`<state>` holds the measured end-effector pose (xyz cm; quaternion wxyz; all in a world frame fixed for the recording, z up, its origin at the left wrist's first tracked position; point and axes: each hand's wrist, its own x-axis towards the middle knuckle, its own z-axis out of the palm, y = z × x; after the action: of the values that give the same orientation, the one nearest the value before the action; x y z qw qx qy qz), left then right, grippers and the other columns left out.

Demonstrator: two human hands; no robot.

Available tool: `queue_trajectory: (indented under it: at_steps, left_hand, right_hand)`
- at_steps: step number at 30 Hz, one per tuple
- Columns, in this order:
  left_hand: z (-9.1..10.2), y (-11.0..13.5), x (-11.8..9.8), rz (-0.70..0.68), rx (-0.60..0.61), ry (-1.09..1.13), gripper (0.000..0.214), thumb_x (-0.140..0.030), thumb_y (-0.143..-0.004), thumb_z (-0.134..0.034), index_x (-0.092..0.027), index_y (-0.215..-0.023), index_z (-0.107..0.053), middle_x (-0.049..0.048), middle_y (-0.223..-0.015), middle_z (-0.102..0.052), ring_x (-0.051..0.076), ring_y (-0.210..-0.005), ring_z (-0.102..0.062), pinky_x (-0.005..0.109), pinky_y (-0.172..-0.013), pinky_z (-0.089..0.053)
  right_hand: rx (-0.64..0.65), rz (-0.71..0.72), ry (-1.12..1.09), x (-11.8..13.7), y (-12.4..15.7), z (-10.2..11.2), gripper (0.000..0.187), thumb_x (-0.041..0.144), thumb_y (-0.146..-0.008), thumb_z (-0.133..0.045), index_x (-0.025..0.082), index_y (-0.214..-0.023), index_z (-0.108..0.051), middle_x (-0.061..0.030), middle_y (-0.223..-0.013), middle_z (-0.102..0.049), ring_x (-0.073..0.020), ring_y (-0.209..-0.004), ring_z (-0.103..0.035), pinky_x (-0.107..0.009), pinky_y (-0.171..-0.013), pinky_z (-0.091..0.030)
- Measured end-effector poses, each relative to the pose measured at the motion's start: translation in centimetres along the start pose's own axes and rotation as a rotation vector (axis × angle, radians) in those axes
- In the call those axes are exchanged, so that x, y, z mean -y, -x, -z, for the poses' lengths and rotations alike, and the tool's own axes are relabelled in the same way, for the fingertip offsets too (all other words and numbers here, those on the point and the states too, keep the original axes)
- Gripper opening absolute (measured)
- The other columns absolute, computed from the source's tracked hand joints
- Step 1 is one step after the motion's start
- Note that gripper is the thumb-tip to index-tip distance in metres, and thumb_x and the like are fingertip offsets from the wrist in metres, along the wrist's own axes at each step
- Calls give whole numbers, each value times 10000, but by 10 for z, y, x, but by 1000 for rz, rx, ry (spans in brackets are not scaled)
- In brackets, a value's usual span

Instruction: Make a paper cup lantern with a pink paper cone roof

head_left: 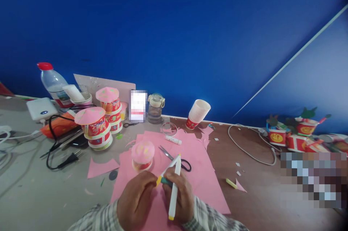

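In my right hand (184,195) a white marker (176,187) with yellow at both ends stands almost upright. Its thumb and fingers also close around a teal piece (166,181), perhaps a cap. My left hand (138,198) is closed, fingertips pinching the yellow end of a second slim white marker (166,167) that slants up to the right. Both hands rest over pink paper sheets (201,187). Just beyond them stand a small cup with a pink, yellow-spotted paper top (143,153) and scissors (166,152) with black handles. A capped white marker (173,140) lies further back.
Stacked red cups with pink cone tops (94,126) stand at left, near a black power plug (71,158) and a bottle (54,82). Behind are a glass jar (155,109) and leaning paper cups (199,111). A white cable (252,162) and paper scraps lie right.
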<state>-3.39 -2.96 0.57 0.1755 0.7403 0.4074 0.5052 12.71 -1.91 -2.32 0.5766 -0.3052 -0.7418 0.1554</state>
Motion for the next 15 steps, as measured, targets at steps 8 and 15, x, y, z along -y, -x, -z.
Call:
queue_trajectory:
  at_steps: [8,15]
  left_hand:
    - [-1,-4,2,-108,180,-21,351,-159,-686,-551,-236,-1025,-502,54,-800,-604,179,-686,-573,276,-572,-532]
    - [-1,-2,4,60,123,141,124,-217,-734,-479,-243,-810,-574,11,-641,-601,155,-558,-560,261,-498,-502]
  right_hand:
    - [45,-38,-23,4,4,-2,425,185,-839,-576,339,-1213,-447,-25,-890,-706,-227,-738,-693,-321,-613,-605]
    - [74,-59,-75,6,-5,3,338,459,-889,-429,372,-1215,-430,1,-788,-670,-184,-532,-641,-302,-497,-558]
